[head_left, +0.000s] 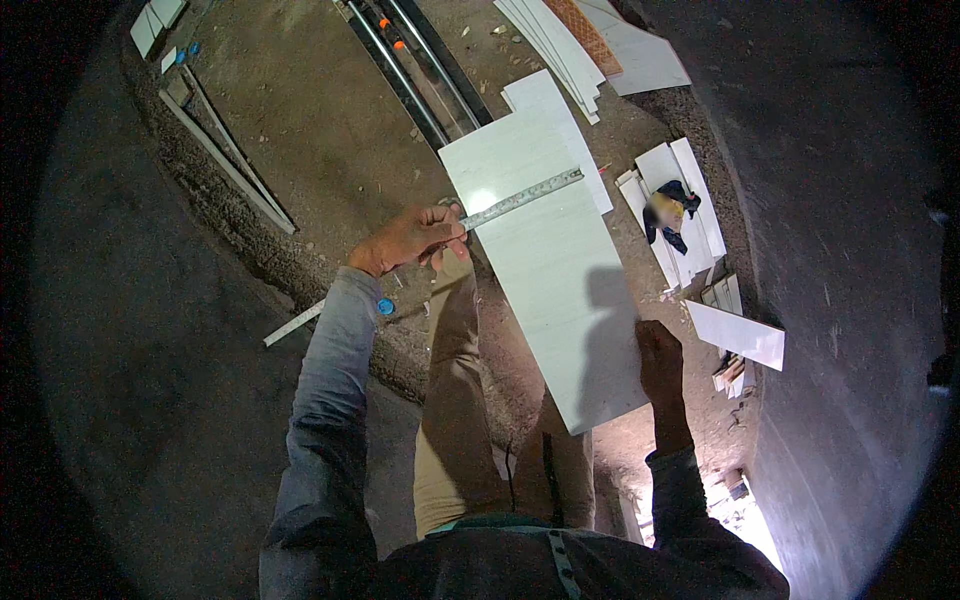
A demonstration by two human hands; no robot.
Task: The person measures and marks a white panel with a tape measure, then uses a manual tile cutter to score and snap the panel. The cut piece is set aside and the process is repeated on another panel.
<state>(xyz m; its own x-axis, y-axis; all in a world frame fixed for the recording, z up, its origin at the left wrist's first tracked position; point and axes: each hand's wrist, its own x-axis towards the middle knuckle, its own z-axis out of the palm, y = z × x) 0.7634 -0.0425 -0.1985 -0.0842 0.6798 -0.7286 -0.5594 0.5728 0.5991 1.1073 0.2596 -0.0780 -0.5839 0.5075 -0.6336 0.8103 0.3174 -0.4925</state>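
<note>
**Steel Rule Laid Across White Slab in Worker's Hands**

An earthen floor [270,120] spreads beneath a seated or crouching worker, seen from above. At the center, a long white slab [545,270] slants from eleven o'clock toward five, its lower end above the worker's beige trousers [450,400]. Toward twelve o'clock, the slab's upper end meets a twin-railed tool [420,70] with bright metal bars and small orange parts. A stack of white tiles [665,245] lies at two o'clock, bearing a dark and yellow bundle [668,212]; fanned white strips [550,50] lie near one o'clock.

The left hand [412,240], between ten and eleven o'clock, pinches the near end of a metal rule [525,200] between thumb and fingers, beside the slab's left edge. The right hand [660,355], between three and four o'clock, is at the opposite edge; its fingers are shaded and partly hidden, so how tightly they close cannot be told. A loose white tile [740,335] rests beyond it at three o'clock. Smallest of all, a round blue cap [385,306] sits at nine o'clock, just beside the left sleeve.
</note>
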